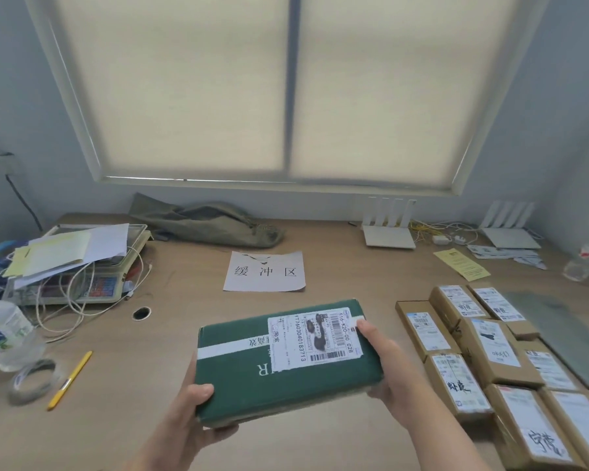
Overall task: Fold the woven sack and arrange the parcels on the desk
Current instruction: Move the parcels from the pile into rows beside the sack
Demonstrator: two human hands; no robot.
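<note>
Green parcel held over the table in both hands

Head view: parcel in green wrapping with a white shipping label is lifted above the table, tilted, near the front centre; the left hand has its grip closed on the near left corner, thumb on top and fingers underneath; the right hand has its grip closed on the right edge, thumb pressing beside the label; to the right, brown cardboard parcels lie flat on the table in close rows, touching one another, labels up; the woven sack, olive and crumpled, lies unfolded at the back of the table under the window; a white paper sign with printed characters lies between sack and held parcel; at the left sit a scale heaped with papers and cables, a water bottle, a tape roll and a yellow pen; two white routers stand at the back right
</note>
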